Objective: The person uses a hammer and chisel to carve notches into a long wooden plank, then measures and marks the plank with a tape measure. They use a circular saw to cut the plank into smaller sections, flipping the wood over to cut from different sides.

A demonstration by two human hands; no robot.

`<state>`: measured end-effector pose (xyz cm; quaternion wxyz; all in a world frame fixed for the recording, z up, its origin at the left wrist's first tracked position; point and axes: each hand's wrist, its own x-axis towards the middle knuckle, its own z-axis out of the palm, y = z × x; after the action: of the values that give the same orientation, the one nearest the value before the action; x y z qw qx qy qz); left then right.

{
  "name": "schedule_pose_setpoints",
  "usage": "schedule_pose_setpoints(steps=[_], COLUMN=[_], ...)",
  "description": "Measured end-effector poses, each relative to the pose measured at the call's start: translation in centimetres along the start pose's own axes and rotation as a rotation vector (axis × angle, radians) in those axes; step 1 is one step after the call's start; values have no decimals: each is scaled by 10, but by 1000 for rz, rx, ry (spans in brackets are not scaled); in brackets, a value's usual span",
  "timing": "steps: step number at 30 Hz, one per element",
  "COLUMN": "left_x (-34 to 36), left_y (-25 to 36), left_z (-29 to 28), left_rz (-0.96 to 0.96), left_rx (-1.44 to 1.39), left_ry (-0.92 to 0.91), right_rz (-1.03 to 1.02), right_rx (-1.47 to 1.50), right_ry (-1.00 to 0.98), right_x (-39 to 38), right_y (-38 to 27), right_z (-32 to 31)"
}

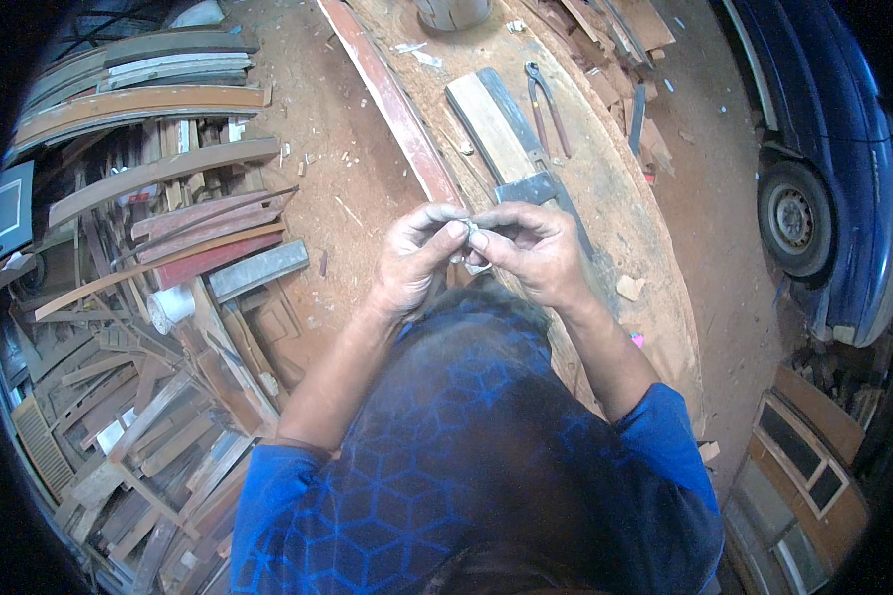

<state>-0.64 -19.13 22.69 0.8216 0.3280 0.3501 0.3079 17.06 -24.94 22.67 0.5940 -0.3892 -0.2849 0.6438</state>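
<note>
In front of my chest, over the near edge of the workbench, my left hand and my right hand meet fingertip to fingertip. Both are closed in a pinch, thumb against forefinger, on a small greyish-white piece; the fingers cover most of it, so its kind is unclear. Dust coats the fingers. Just beyond my right hand lies a dark flat metal piece, against a pale wooden block. Pincers with reddish handles rest to the right of the block.
A long board with worn red paint runs away along the workbench. A bucket stands at the far end. Stacked planks and offcuts crowd the left. On the right are a blue car and leaning wooden panels.
</note>
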Motion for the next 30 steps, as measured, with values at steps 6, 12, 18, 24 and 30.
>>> schedule_pose_setpoints(steps=[6,12,18,24,30], left_x=[6,64,64,49,54], left_y=[0,37,63,43,32], left_z=[-7,52,41,2,-30], left_rz=[0,526,488,455,323], left_rx=[43,540,991,1032,883], left_ry=[-58,171,-193,-122,62], right_rz=[66,105,130,194,270], right_rx=[432,477,639,399,75], right_ry=[58,140,202,237,289], right_x=[3,-1,0,22,54], right_y=[5,2,2,17,24], right_z=[-14,-19,-13,-6,9])
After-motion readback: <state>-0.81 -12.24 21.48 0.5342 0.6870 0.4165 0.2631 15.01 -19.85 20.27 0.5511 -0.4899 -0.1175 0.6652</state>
